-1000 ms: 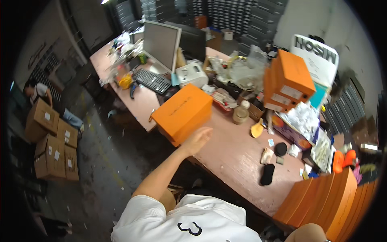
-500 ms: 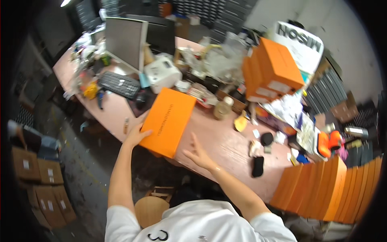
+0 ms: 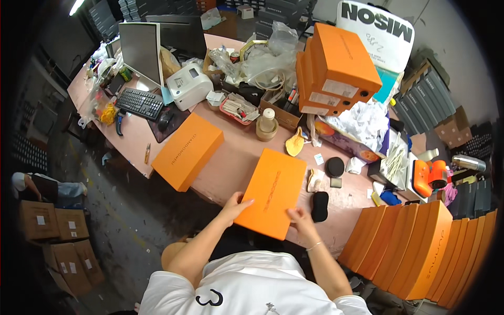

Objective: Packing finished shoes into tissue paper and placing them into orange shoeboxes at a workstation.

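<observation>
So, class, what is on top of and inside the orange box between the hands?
On top of the orange box is dark lettering, and the left hand and right hand overlap its edges. It is closed, so any contents are covered and cannot be seen.

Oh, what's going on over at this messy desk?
A person in a white top has both hands on an orange box at the near edge of the pink table: the left hand at its left side, the right hand at its right. A second box lies to the left, near the keyboard. More orange boxes are stacked farther back and lined up in a row at the right.
</observation>
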{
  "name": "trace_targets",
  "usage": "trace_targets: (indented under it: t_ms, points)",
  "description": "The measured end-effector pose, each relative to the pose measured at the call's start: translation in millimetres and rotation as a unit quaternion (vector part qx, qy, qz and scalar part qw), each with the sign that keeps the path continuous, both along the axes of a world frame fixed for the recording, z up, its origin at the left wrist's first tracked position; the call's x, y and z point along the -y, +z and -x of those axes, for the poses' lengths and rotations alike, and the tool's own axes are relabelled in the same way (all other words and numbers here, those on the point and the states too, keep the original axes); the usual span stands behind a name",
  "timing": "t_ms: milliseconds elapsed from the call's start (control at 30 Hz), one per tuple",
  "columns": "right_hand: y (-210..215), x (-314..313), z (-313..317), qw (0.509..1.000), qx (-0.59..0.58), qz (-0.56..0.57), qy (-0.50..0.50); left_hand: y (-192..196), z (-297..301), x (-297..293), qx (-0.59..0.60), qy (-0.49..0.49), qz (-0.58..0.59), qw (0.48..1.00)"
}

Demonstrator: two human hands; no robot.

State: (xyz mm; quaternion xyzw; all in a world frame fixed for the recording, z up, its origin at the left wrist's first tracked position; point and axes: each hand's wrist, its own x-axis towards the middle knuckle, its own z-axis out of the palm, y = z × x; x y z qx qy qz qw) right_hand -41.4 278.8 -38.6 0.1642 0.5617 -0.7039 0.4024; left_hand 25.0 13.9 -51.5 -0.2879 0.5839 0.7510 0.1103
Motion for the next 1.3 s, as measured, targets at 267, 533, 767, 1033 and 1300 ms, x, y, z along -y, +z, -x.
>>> trace_targets:
  t_ms: [267,533,767,1033,1300]
  points:
    - [74,113,-47,0.857,-0.413,0.012,0.307,96,26,88,-0.120,-0.085,0.094,0.985]
    - [-16,71,24,0.775,-0.434,-0.416,0.194,37,36,86,-0.323,-0.205,0.518,0.765]
    - [-28,76,69,0.782,-0.402,-0.428,0.209,-45,14,-16,-0.325,-0.439,0.485,0.683]
    - [54,30,36,0.932,-0.311,-0.154,-0.105,34,13,1,-0.313,-0.289,0.181,0.887]
    - [116,138,-5,0.890,-0.427,-0.153,0.040,44,21,-36,-0.178,-0.035,0.022,0.983]
